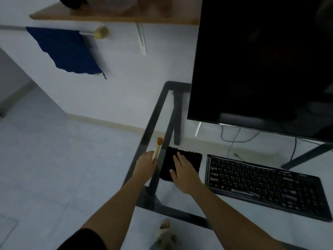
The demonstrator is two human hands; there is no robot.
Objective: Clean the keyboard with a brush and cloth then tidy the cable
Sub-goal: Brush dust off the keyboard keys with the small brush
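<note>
My left hand (146, 162) closes on the brush (158, 147) at the glass tabletop (153, 120) edge while my right hand (182, 170) lies spread on the black cloth (191, 157), just left of the keyboard (266, 184); a loose grip could, I judge, knock the brush to the floor.

Dark monitor (261, 65) on glass desk (153, 121); blue towel (64, 49) on wall rail; wooden shelf (115, 15) above.

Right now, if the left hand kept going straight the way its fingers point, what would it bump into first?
Probably the small brush with a pale handle and orange bristles. The left hand is at the handle's near end on the glass table's dark edge, fingers pointing along it. Whether they already touch is unclear.
</note>
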